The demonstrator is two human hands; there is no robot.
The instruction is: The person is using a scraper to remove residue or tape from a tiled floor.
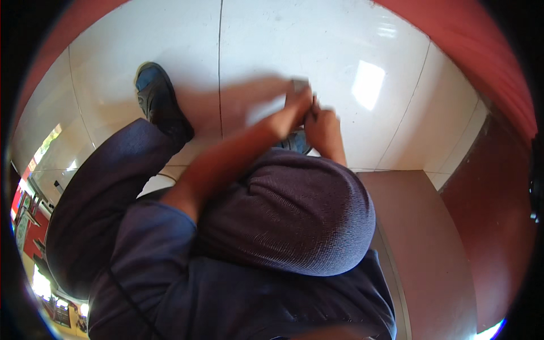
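Observation:
My left hand is closed round a small grey, flat object above my bent knee; what exactly it is I cannot make out. Just to its right my right hand is curled, with fingers against or very near a small dark piece that is partly hidden between the two hands. A dark shoe with blue shows below my hands, largely covered by them and by the knee in dark trousers. My other foot, in a similar shoe, rests on the tiles at the left.
White glossy floor tiles lie in front of me. A brown step or ledge is at my right, beside a dark red surface. A red band curves along the top and right. Cluttered bright shapes show at the far left rim.

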